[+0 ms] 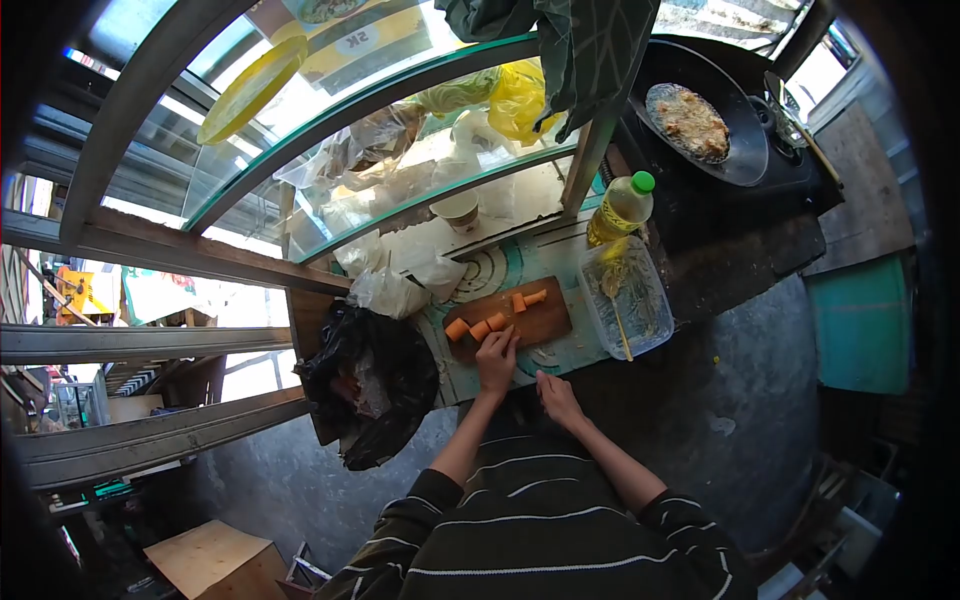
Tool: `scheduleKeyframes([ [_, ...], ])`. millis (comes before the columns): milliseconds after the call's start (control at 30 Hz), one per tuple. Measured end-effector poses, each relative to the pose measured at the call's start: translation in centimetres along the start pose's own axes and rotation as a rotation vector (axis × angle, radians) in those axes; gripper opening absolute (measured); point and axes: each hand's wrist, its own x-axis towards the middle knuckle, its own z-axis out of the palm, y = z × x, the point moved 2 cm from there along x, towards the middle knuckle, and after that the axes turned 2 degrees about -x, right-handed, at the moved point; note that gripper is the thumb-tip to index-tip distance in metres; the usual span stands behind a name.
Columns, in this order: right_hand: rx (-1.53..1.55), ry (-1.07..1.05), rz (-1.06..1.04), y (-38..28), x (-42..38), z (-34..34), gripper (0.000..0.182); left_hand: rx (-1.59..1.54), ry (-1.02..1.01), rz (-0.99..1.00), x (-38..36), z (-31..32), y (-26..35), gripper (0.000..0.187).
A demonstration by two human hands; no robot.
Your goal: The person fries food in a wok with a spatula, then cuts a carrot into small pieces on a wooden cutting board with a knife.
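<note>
Centre: left hand (497,362), bunched at board (551,318), beside carrots (457,329) | right hand (561,400), curled | both grips unclear | advisable: steady board

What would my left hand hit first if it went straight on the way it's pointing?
Your left hand would likely meet a piece of carrot on the cutting board, just beyond the fingers, though height is hard to judge from above.

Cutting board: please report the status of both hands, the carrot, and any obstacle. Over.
Left hand at board's near edge; right hand just off it, grip unclear. Carrot pieces on board. Plastic container close beside board.
</note>
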Motion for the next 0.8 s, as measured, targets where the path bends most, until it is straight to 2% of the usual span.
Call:
scheduleKeyframes([
  [267, 0.110, -0.113, 0.094, -0.6, 0.9, -0.1, 0.045, -0.003, 0.011, -0.008, 0.1, 0.0, -0.3, 0.020],
  [333, 0.015, -0.059, -0.030, -0.7, 1.1, -0.1, 0.046, -0.034, 0.038, 0.024, 0.1, 0.0, -0.3, 0.020],
  [533, -0.189, -0.073, 0.002, -1.5, 1.7, -0.3, 0.047, -0.017, 0.022, 0.014, 0.2, -0.1, -0.1, 0.020],
  [667, -0.188, 0.004, -0.082, -0.4, 2.0, 0.4, 0.046, -0.032, 0.000, -0.021, 0.1, 0.0, -0.2, 0.020],
  [800, -0.192, 0.026, -0.098, 0.6, 2.6, 0.7, 0.046, -0.018, 0.043, 0.037, 0.3, 0.0, -0.2, 0.020],
])
